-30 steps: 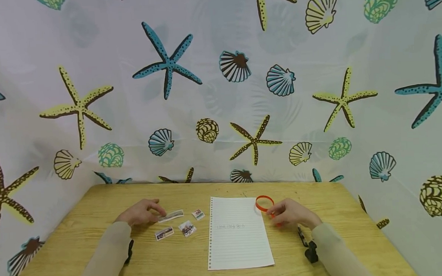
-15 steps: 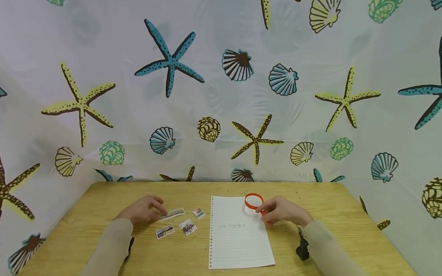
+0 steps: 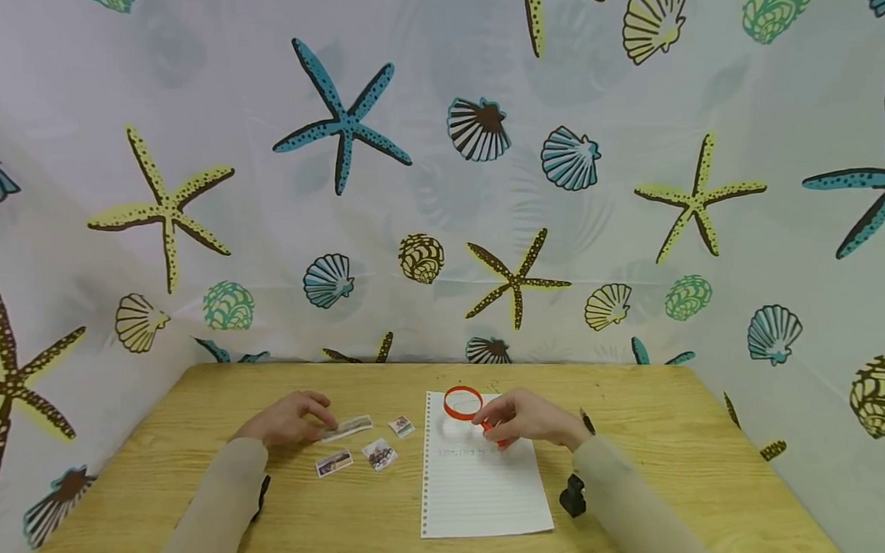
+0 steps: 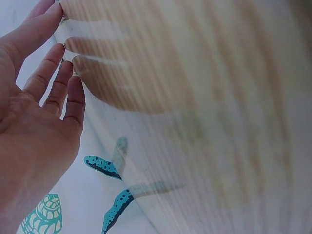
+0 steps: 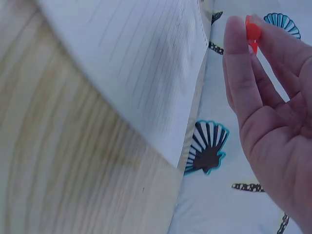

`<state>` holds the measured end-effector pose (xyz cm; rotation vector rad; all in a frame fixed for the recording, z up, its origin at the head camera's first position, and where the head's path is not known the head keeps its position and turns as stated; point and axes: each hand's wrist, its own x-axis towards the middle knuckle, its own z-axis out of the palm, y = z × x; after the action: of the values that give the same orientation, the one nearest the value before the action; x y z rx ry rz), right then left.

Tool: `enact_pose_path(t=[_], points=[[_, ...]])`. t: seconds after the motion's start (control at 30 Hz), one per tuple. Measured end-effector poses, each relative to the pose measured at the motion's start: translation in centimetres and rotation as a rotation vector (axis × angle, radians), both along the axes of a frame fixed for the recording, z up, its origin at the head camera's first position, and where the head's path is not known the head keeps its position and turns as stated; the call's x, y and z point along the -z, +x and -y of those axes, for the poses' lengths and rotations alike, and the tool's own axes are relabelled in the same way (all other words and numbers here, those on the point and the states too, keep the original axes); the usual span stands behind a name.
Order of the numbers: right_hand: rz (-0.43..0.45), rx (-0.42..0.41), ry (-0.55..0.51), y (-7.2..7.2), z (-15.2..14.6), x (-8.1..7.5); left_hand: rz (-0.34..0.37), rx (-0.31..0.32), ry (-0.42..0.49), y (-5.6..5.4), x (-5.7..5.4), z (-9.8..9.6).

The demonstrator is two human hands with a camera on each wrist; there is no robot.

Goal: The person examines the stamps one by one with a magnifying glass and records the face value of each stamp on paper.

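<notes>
My right hand [image 3: 533,420] pinches the red handle of a magnifying glass [image 3: 464,416] between thumb and fingers. Its round lens is over the upper part of a lined paper sheet [image 3: 484,500], above a line of handwriting. In the right wrist view, a bit of the orange-red handle [image 5: 253,32] shows between the fingertips. My left hand [image 3: 285,420] rests at the table with loosely bent fingers, fingertips right at the end of a long narrow picture [image 3: 351,427]. The left wrist view shows its fingertips against the wood, with nothing gripped.
Several small cut-out pictures lie left of the paper: a small one [image 3: 402,426], a squarish one [image 3: 380,453] and a rectangular one [image 3: 335,463]. Beyond my right wrist a dark pen [image 3: 587,422] is partly hidden. A curtain [image 3: 438,185] with shells and starfish surrounds the wooden table [image 3: 350,523].
My right hand has carried the magnifying glass leftward, from the paper's right edge to over its upper middle. The left hand has stayed by the narrow picture.
</notes>
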<state>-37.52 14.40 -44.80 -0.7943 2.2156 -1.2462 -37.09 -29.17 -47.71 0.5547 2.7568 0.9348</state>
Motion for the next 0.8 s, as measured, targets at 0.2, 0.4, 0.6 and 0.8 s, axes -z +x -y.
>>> enact_pose_path(t=[0.2, 0.4, 0.6, 0.8], points=[[-0.012, -0.016, 0.024, -0.1, 2.1, -0.3, -0.004, -0.006, -0.006, -0.2, -0.1, 0.1], [-0.009, -0.033, 0.033, -0.2, 4.2, -0.2, 0.016, -0.019, -0.001, -0.1, -0.1, 0.1], [-0.003, -0.064, 0.016, 0.1, 6.4, -0.2, 0.019, -0.014, 0.020, 0.0, 0.1, 0.2], [0.004, -0.085, 0.010, 0.4, 7.5, -0.1, 0.032, -0.022, 0.038, -0.1, 0.4, 0.2]])
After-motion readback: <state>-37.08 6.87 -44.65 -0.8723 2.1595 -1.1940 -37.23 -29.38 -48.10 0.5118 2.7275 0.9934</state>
